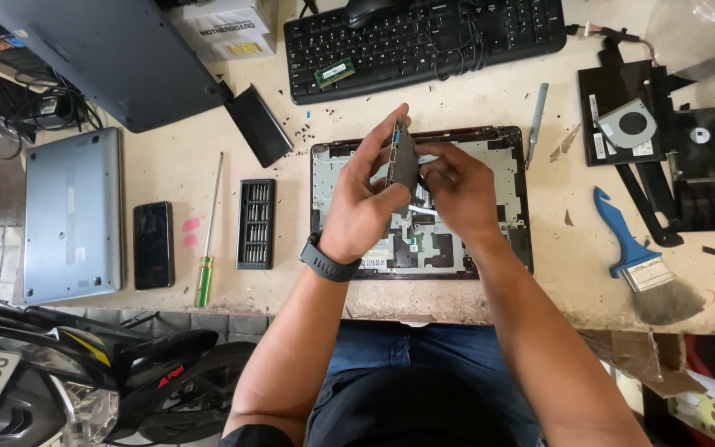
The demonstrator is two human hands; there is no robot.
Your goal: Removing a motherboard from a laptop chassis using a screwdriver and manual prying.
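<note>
I'm looking at a computer repair workshop: a scuffed table (167,165) carrying an opened laptop chassis (511,165), bit set (256,223), screwdriver (208,240), loose cooling fan (632,124), brush (647,265) and spare laptops (72,215).

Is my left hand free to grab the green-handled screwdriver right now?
Probably not yet. The left hand is gripping the circuit board together with the right hand. The screwdriver lies uncovered on the table to its left, so the path looks free once the board is released.
</note>
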